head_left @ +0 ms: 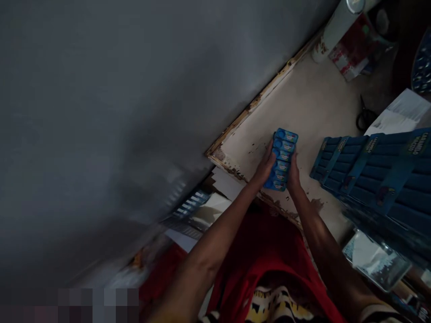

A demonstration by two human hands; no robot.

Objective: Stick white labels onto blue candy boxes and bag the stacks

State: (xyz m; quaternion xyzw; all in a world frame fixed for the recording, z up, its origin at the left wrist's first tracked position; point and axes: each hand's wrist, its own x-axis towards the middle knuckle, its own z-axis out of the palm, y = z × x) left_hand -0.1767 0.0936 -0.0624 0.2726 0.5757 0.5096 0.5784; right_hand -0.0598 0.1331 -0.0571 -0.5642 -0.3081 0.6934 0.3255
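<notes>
A row of several small blue printed boxes (282,167) is pressed together between my two hands, above the worn white tabletop (269,107). My left hand (266,167) grips the row's left side, fingers partly hidden along its edge. On the opposite side my right hand (293,172) holds it, with the fingers reaching up the right edge. To the right stand long stacks of similar blue boxes (377,166), with yellowish lettering that reads "CARAMELO".
Black scissors (365,117) lie near white paper (399,112) behind the stacks. A pale cylinder (332,36) and a red-and-white packet (355,47) stand at the back. A grey wall (101,112) borders the table's left. A clear plastic container (377,260) sits below the stacks.
</notes>
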